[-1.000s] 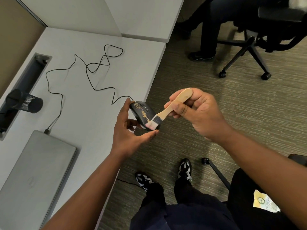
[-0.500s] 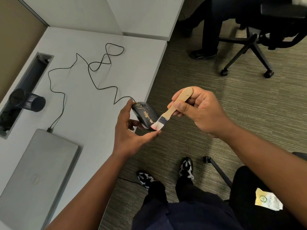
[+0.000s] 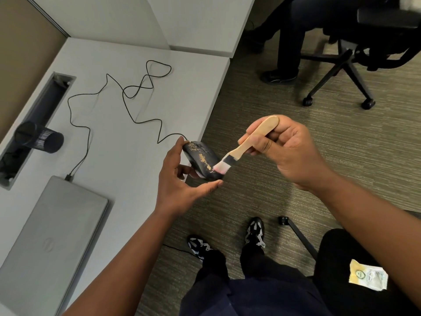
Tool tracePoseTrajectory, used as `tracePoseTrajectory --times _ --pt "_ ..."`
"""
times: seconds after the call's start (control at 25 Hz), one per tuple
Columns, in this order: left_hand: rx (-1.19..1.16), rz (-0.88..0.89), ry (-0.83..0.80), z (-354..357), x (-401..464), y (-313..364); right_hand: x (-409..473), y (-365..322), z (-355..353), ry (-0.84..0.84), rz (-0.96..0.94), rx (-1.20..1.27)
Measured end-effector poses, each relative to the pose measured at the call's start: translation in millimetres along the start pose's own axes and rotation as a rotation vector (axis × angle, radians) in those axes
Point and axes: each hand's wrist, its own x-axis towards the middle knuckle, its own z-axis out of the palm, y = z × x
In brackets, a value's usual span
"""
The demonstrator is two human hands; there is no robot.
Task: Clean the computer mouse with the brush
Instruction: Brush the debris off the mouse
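A black wired computer mouse (image 3: 200, 159) with yellowish crumbs on its top is held in my left hand (image 3: 180, 179), index finger at its front and thumb under its rear, just past the desk's edge. My right hand (image 3: 287, 151) grips the wooden handle of a small flat brush (image 3: 241, 149). The brush's pale bristles (image 3: 220, 168) touch the rear right part of the mouse. The mouse's thin black cable (image 3: 127, 92) trails in loops over the desk.
A closed grey laptop (image 3: 50, 236) lies on the white desk (image 3: 127, 137) at the lower left, with a black mesh cup (image 3: 38, 136) tipped beside a cable slot (image 3: 38, 119). Another person sits on a black office chair (image 3: 355, 55) at the upper right. A small packet (image 3: 368, 278) rests on my chair.
The brush bristles have shifted slightly along the rear of the mouse. My left hand holds the mouse in much the same place; the view has drifted a little.
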Motion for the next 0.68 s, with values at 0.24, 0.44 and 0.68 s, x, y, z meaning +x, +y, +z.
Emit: tracePoseTrajectory --times 0.24,0.44,0.68 --pt "0.006 0.001 0.0 2 1 0 0 -8 26 -0.174 -0.139 -0.193" --pt "0.018 0.0 0.004 -1 1 -3 -2 -13 27 -0.242 -0.154 -0.342" --pt "-0.016 0.015 -0.011 -1 3 -3 -2 -22 25 -0.277 -0.152 -0.447"
